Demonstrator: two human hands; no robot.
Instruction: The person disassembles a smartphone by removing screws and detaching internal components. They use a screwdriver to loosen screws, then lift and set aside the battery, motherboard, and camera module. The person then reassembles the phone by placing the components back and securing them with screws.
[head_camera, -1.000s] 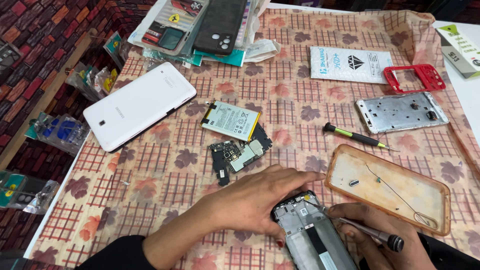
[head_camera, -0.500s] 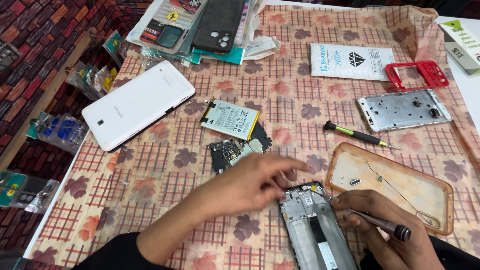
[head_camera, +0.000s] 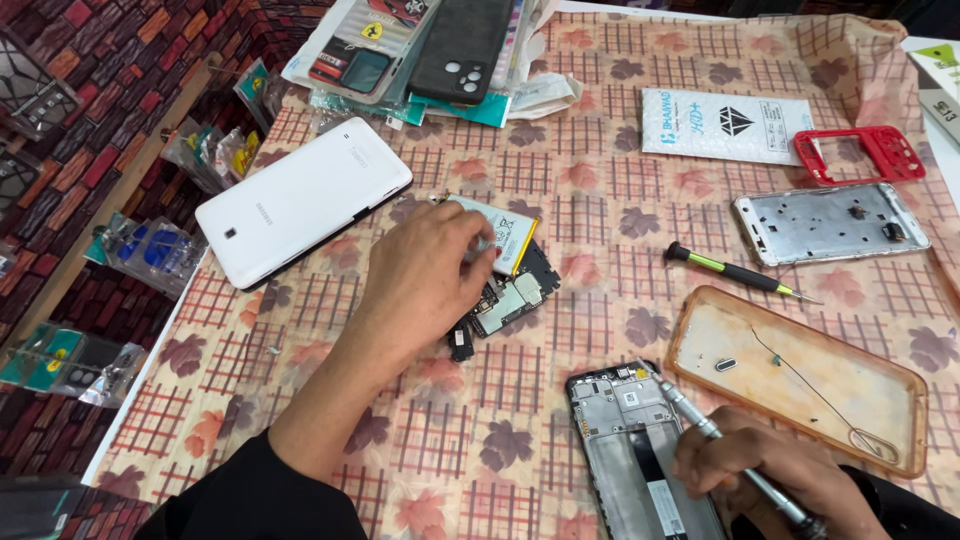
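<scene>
Two hands are at work over a patterned tablecloth (head_camera: 600, 200). Left hand (head_camera: 425, 275) is stretched forward from a dark sleeve, palm down, fingers curled loosely together over the edge of a flat battery (head_camera: 505, 232); fingertips touch it, but whether they pinch it cannot be told. Just below the battery lies a dark circuit board (head_camera: 515, 298), partly under the hand's edge, with a small black part (head_camera: 460, 343) beside it. Right hand (head_camera: 775, 475) sits low at the frame's bottom, fingers closed around a metal screwdriver (head_camera: 700, 425), held slanted, its tip resting at the top right corner of an opened phone frame (head_camera: 640, 450) that lies flat just left of the hand. A clear brownish phone case (head_camera: 880, 440) lies face up to the right of the frame, holding a small dark piece and a thin wire. Beyond it: a green-handled screwdriver (head_camera: 735, 272), a silver metal phone plate (head_camera: 830, 222), a red plastic frame (head_camera: 860, 153), a white packet (head_camera: 725, 125). A white tablet (head_camera: 305, 198) lies face down to the left of the left hand, well apart from the phone frame. Black phone covers (head_camera: 465, 45) are stacked at the far edge.
</scene>
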